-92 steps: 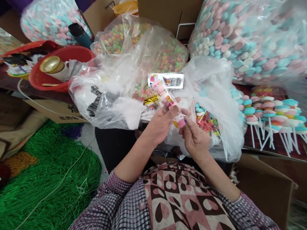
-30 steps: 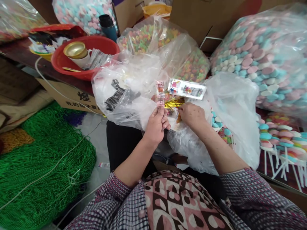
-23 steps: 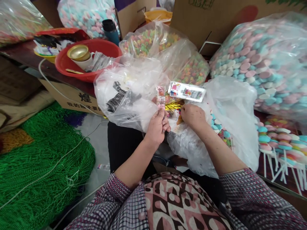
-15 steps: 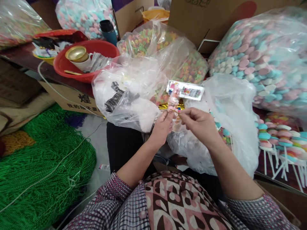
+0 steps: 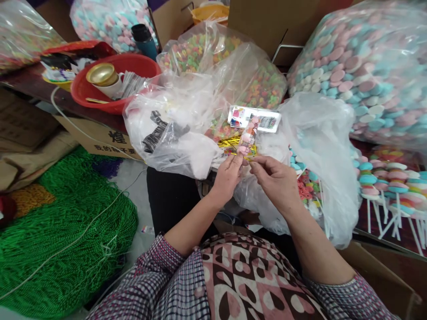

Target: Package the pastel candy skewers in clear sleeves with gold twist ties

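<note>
My left hand (image 5: pixel 228 178) is closed around the gathered lower end of a wrapped marshmallow candy (image 5: pixel 248 137), pink in a clear printed wrapper, which points up and away. Close by on the right, my right hand (image 5: pixel 276 180) pinches a thin gold twist tie (image 5: pixel 252 158) at the neck of that wrapper; its tip is partly hidden by the fingers. Just beyond lie a bunch of gold twist ties (image 5: pixel 230 142) and a stack of silver-edged printed wrappers (image 5: pixel 271 121). Marshmallow pieces (image 5: pixel 305 184) show in a white plastic bag (image 5: pixel 328 146) beside my right forearm.
Clear bags of gummy candy (image 5: pixel 262 91) and pastel marshmallows (image 5: pixel 343 66) stand behind. A red basin (image 5: pixel 133 104) holds a gold bowl (image 5: pixel 102 74). Marshmallow lollipops (image 5: pixel 396 186) lie at the right. Green cord (image 5: pixel 66 235) is heaped on the floor at left.
The wrapped candy has tilted to the right, and its gathered end is lower. My right hand has shifted slightly down and its fingers have turned. The whole view has shifted a little.
</note>
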The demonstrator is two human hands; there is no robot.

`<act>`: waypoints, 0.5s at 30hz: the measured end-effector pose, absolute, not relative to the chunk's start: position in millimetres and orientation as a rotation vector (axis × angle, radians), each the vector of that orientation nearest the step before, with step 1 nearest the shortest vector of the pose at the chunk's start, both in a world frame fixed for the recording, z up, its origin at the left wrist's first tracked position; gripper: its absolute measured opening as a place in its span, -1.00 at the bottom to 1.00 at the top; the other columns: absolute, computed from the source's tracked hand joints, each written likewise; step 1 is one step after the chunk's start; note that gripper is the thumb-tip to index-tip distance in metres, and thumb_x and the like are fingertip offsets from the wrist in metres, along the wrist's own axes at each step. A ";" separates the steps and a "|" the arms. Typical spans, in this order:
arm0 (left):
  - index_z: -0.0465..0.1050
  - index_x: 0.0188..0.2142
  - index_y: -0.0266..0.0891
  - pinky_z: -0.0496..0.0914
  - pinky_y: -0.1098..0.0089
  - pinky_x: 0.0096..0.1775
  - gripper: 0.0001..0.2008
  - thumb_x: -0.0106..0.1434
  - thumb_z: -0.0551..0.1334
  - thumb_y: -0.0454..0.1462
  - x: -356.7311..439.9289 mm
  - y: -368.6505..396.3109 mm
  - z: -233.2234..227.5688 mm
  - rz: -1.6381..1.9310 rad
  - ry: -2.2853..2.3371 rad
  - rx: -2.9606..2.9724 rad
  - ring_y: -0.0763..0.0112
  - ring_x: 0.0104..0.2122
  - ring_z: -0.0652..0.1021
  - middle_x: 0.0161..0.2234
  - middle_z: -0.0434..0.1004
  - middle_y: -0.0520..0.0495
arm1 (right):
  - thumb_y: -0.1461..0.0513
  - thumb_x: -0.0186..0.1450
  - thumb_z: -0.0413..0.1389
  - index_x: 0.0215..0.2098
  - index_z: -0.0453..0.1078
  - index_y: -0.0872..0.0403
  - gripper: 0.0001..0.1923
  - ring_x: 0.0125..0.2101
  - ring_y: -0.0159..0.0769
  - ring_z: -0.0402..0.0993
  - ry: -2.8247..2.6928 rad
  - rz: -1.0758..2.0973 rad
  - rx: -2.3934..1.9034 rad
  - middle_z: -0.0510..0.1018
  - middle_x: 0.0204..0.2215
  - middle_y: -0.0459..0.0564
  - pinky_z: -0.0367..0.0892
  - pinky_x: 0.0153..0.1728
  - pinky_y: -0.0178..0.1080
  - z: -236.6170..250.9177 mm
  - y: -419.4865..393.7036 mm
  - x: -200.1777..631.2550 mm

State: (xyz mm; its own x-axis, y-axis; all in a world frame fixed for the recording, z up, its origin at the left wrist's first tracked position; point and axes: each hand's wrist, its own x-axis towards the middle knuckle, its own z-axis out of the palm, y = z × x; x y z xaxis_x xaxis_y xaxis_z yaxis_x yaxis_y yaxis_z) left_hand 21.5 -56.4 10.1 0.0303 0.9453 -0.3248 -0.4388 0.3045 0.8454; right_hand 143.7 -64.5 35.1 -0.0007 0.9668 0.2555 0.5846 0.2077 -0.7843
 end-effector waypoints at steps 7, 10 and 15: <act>0.26 -0.48 -0.24 -0.04 0.59 -0.65 -0.58 0.22 0.31 0.02 25.7 -59.5 14.3 1.163 0.882 0.642 0.68 -0.67 0.10 -0.61 0.09 0.17 | 0.21 0.21 0.16 -0.40 0.56 0.07 -0.86 -0.55 -0.39 0.36 -1.511 0.719 -1.498 0.57 -0.55 -0.11 0.26 -0.47 -0.31 37.2 -69.6 145.9; 0.28 -0.51 -0.27 -0.09 0.60 -0.67 -0.64 0.29 0.26 -0.09 23.0 -60.2 22.7 1.106 0.802 0.572 0.70 -0.70 0.06 -0.63 0.07 0.17 | 0.15 0.17 0.23 -0.44 0.52 0.06 -0.86 -0.60 -0.43 0.27 -1.298 1.012 -1.401 0.48 -0.62 -0.15 0.19 -0.54 -0.32 34.8 -67.2 145.0; 0.32 -0.52 -0.29 -0.07 0.60 -0.67 -0.62 0.40 0.06 -0.16 14.9 -63.3 28.7 0.832 0.619 0.540 0.70 -0.76 -0.01 -0.70 -0.07 0.21 | 0.10 0.13 0.32 -0.62 0.41 0.06 -0.71 -0.62 -0.48 0.15 -1.138 1.250 -1.241 0.41 -0.66 -0.17 0.11 -0.57 -0.34 28.7 -63.9 149.0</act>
